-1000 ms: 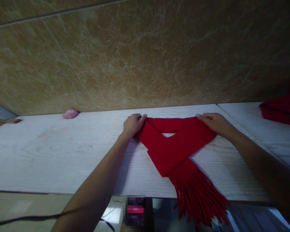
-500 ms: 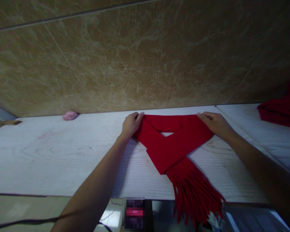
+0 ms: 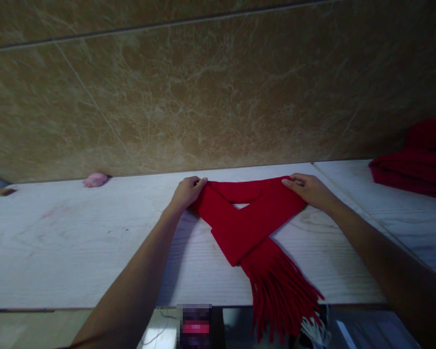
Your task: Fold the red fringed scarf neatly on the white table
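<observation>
A red fringed scarf (image 3: 240, 232) lies on the white wood-grain table (image 3: 76, 252), folded into a loop with its ends crossed in front. Its fringe hangs over the near table edge, with some whitish threads at the tips. My left hand (image 3: 189, 191) pinches the loop's upper left corner between thumb and fingers. At the upper right corner, my right hand (image 3: 305, 189) grips the fold, thumb lying on top of the cloth. A small gap shows white table inside the loop.
Folded red cloth (image 3: 410, 169) is piled at the far right against the brown marbled wall (image 3: 203, 97). A small pink object (image 3: 95, 180) sits by the wall on the left. Beyond it lies a brown wooden piece (image 3: 0, 192). Below the near edge, a cable shows.
The whole view has shifted slightly, so everything appears a little further left and lower. Both hands keep hold of the scarf's upper corners, and its folded shape looks the same.
</observation>
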A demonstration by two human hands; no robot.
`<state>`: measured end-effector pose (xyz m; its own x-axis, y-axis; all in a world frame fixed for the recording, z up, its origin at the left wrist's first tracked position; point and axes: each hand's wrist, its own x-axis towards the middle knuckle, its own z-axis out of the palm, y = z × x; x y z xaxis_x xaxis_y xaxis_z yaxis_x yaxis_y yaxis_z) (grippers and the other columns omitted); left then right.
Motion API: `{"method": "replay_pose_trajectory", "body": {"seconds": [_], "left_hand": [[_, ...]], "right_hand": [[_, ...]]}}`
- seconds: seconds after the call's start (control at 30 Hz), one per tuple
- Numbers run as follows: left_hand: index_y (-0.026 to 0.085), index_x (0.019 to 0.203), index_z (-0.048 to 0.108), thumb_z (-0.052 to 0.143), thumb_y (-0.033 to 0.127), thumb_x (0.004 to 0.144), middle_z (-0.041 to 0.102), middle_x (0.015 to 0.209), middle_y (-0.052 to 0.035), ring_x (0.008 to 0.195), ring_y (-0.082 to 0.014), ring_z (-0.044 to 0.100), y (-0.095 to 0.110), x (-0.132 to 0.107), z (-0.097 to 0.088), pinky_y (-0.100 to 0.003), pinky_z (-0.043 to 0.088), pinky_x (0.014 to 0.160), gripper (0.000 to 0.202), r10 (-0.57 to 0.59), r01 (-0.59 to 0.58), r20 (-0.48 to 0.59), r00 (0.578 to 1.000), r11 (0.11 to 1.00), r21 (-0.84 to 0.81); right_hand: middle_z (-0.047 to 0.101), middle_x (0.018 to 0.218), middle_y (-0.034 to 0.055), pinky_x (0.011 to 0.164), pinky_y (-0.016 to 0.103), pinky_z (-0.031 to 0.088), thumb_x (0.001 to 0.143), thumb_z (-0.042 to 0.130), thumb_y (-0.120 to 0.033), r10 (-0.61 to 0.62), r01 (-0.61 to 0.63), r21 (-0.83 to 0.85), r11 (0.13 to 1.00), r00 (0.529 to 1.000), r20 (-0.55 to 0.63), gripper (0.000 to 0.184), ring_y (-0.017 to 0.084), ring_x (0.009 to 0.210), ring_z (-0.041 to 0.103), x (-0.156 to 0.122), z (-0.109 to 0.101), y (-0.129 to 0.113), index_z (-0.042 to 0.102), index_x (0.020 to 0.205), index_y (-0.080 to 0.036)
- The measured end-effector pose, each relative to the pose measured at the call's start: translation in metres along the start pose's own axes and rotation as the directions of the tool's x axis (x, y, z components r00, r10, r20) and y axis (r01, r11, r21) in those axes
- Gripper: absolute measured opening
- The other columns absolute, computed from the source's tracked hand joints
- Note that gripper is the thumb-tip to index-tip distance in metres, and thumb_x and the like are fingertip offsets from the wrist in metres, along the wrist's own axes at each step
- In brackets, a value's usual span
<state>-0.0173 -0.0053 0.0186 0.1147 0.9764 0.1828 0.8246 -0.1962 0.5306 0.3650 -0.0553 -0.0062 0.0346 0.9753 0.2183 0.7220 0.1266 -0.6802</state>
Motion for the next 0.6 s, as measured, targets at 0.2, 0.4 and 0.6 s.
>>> {"method": "replay_pose_trajectory", "body": {"seconds": [0.2,0.4,0.6], "left_hand": [[0.017,0.126,0.067,0.044,0.038,0.103,0.068,0.13,-0.0145,0.122,-0.0265,0.062,0.02,-0.012,-0.004,-0.039,0.048,0.106,0.038,0.151,-0.126,-0.08,0.985,0.96,0.251],[0.022,0.159,0.038,0.028,0.046,0.108,0.03,0.169,-0.0083,0.159,-0.0298,0.016,0.044,-0.027,0.013,-0.057,0.015,0.128,0.057,0.246,-0.317,0.249,0.937,0.898,0.305],[0.021,0.16,0.036,0.025,0.052,0.108,0.027,0.17,-0.0099,0.159,-0.0291,0.017,0.048,-0.03,0.015,-0.052,0.014,0.129,0.062,0.24,-0.347,0.319,0.917,0.874,0.341]], "right_hand": [[0.071,0.118,0.0177,0.096,0.049,0.053,0.097,0.041,-0.054,-0.227,0.125,-0.367,0.922,0.942,-0.248,0.055,0.032,0.108,0.066,0.005,0.004,0.002,0.072,0.121,-0.016],[0.035,0.164,0.0152,0.121,0.061,0.029,0.104,0.029,-0.055,-0.22,0.209,-0.53,0.822,0.975,0.042,0.066,0.033,0.152,0.032,-0.007,0.03,-0.023,0.046,0.154,-0.016],[0.037,0.163,0.0151,0.124,0.057,0.024,0.105,0.024,-0.054,-0.192,0.239,-0.536,0.81,0.971,0.142,0.068,0.029,0.153,0.029,-0.009,0.034,-0.028,0.044,0.155,-0.014]]}}
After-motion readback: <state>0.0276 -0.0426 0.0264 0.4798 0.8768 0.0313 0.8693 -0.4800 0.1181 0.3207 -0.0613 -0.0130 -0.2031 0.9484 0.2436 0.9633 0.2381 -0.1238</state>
